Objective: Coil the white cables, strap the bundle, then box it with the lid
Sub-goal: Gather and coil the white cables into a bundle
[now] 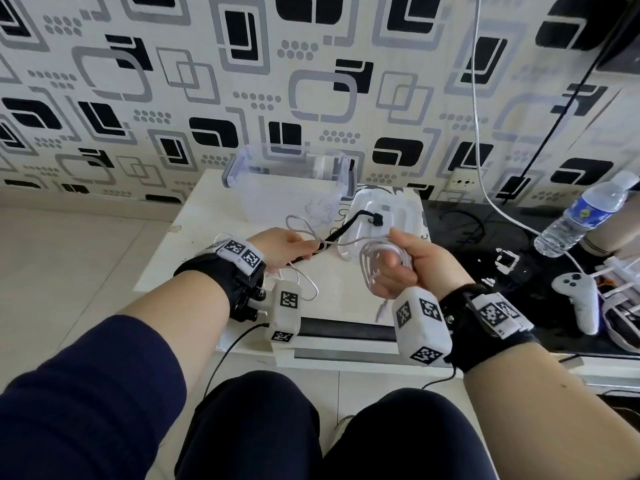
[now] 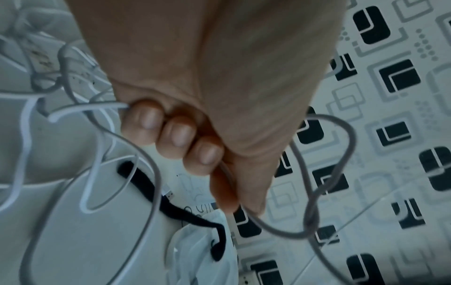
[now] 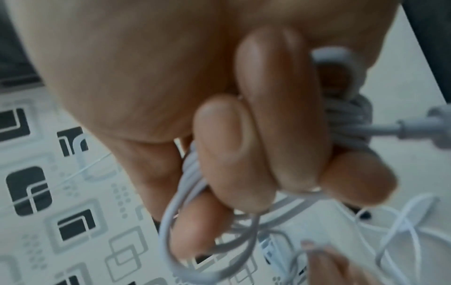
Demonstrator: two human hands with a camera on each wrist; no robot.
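My right hand [image 1: 405, 268] grips a coil of white cables [image 1: 375, 268] above the table, fingers [image 3: 256, 144] curled round the loops [image 3: 175, 221]. A loose white strand [image 1: 301, 223] runs left to my left hand [image 1: 287, 245], whose curled fingers [image 2: 185, 135] pinch it; the strand loops beyond the hand [image 2: 341, 154]. A black strap [image 1: 349, 225] lies slantwise from the left hand's fingertips onto the white lid [image 1: 398, 209], and also shows in the left wrist view [image 2: 171, 208]. The clear plastic box [image 1: 277, 192] stands open behind, against the wall.
The small white table [image 1: 207, 216] ends just before my knees. To its right, a dark glass surface [image 1: 467, 237] holds a water bottle [image 1: 588, 216] and a white game controller [image 1: 578, 299]. A white cord [image 1: 481, 133] hangs down the patterned wall.
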